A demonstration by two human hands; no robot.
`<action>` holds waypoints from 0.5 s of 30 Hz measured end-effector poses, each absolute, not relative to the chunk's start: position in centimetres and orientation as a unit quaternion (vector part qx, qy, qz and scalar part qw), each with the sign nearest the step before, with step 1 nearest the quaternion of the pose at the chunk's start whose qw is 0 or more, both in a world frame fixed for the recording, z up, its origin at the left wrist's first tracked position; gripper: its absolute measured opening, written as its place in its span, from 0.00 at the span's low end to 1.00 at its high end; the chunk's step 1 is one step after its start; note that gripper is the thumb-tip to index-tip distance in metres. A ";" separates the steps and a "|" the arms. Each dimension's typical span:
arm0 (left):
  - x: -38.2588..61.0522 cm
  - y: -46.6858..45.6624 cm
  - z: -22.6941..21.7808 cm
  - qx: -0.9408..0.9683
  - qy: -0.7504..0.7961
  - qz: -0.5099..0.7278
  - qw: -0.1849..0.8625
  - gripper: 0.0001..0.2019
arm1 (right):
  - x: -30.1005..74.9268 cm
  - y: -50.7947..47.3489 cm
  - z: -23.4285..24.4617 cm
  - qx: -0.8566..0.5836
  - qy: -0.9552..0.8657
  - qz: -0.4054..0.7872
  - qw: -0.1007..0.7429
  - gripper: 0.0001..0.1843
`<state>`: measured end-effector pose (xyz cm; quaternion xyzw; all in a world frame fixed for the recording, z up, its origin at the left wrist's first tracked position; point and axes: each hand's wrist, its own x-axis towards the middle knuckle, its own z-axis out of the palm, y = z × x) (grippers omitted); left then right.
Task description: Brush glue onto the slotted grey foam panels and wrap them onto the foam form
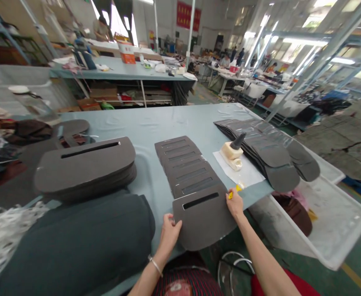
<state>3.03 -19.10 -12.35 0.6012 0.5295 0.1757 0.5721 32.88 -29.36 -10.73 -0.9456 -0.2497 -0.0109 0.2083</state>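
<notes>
A dark grey panel with a rounded end and a slot lies nearest me, its curved end jutting over the table edge. My left hand pinches its left edge, thumb on top. My right hand is closed around a small yellow-handled brush and touches the panel's right edge. Beyond it, several similar panels lie overlapped in a row, their slots showing. A cream glue bottle with a black nozzle lies tilted on a white sheet, right of the row.
A stack of slotted panels sits at left, behind a dark green fabric bundle. More dark panels overlap along the right table edge. A white plastic bin stands below right. Another table and people are farther back.
</notes>
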 end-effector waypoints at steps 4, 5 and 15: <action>6.3 -20.9 -13.0 0.624 0.559 0.195 0.511 0.23 | 36.9 -29.4 -12.7 -0.934 -0.284 -0.007 0.214 0.08; 6.9 -21.3 -13.0 0.630 0.563 0.200 0.496 0.24 | 37.7 -29.4 -13.2 -0.930 -0.296 -0.005 0.220 0.08; 9.0 -23.2 -13.2 0.712 0.552 0.170 0.399 0.23 | 40.3 -29.0 -14.5 -0.921 -0.336 0.011 0.195 0.08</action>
